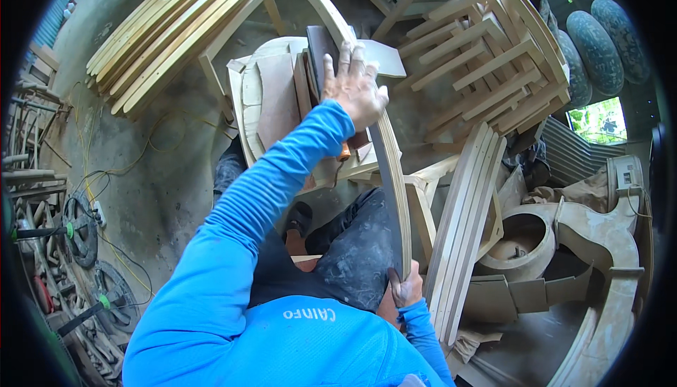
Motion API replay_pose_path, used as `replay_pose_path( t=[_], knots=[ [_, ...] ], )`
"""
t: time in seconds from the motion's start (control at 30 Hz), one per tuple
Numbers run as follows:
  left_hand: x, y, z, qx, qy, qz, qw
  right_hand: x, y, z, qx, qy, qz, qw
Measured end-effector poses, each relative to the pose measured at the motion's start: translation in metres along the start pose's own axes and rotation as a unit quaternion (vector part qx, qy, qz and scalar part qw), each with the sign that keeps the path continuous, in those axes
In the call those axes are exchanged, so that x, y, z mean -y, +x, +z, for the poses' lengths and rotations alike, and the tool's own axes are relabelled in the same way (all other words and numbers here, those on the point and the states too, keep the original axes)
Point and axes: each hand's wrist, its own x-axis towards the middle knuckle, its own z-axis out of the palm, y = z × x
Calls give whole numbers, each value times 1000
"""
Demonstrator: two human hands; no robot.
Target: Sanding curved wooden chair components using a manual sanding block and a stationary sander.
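A long curved wooden slat runs from beyond the bench back toward my lap. My left hand lies across its upper part with fingers stretched and spread, pressing from above; what is under the palm is hidden. Near my right thigh, my right hand is closed around the slat's near end. Dark brown boards stand beside my left fingers. Below the left wrist, an orange-brown handle shows partly. Flat wood pieces lie on the low bench in front of me.
Curved slats are stacked at the far left. A pile of wooden frames stands at the far right, and straight-looking strips lean right of my hand. A dusty machine is farther right. Yellow cable trails over the floor at left.
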Motion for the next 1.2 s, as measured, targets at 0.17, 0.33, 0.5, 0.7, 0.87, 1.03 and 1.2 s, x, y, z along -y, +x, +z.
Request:
replay_pose_path(
  t=[0.17,0.33,0.5,0.7,0.87,1.03,1.2],
  knots=[
    [31,23,-4,-24,12,-27,999,39,12,4,-9,-11,-55,998],
    [69,83,-10,22,-5,-66,998,62,57,24,-16,9,-64,998],
    [109,127,-5,14,-24,-69,997,79,97,42,-32,-58,-156,985],
    [164,179,2,-16,-76,-3,997,124,154,53,-96,-136,-216,962],
    [238,241,14,8,-17,149,989,171,202,55,-104,-166,-197,961],
    [284,332,54,-36,229,154,961,199,252,59,-94,-172,-205,959],
    [333,357,42,-50,81,208,974,231,303,68,-75,-163,-211,961]
  ],
)
